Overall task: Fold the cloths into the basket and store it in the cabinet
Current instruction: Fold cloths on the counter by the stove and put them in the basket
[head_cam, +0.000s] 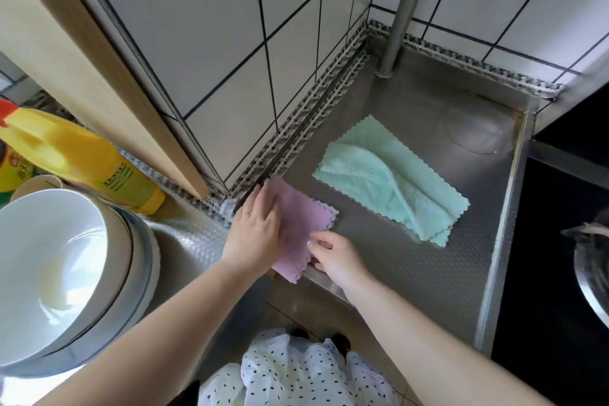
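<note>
While both forearms reach out over a dotted white garment point(296, 372), the two hands meet on a pink cloth point(303, 224) at the near edge of the steel desk point(412, 260). The left hand point(255, 229) lies flat on the cloth's left half, fingers straight and close together, pressing it down. The right hand point(333, 255) is at the cloth's near right edge with fingers curled; it seems to pinch that edge, though the fingertips are partly hidden, so the grip is not certain. The cloth looks folded into a small rectangle with scalloped edges, one corner hanging slightly over the desk's front lip.

To the left of the left hand stands a stack of white bowls point(59, 273), and beyond them a yellow bottle point(82, 158) with a red cap lies tilted.

Beyond the right hand and to its right, well apart from the pink one, a mint-green cloth point(392, 175) lies loosely on the desk, one flap turned over itself. Farther still, a metal pole point(405, 6) rises in the corner of the tiled wall point(214, 26).
</note>
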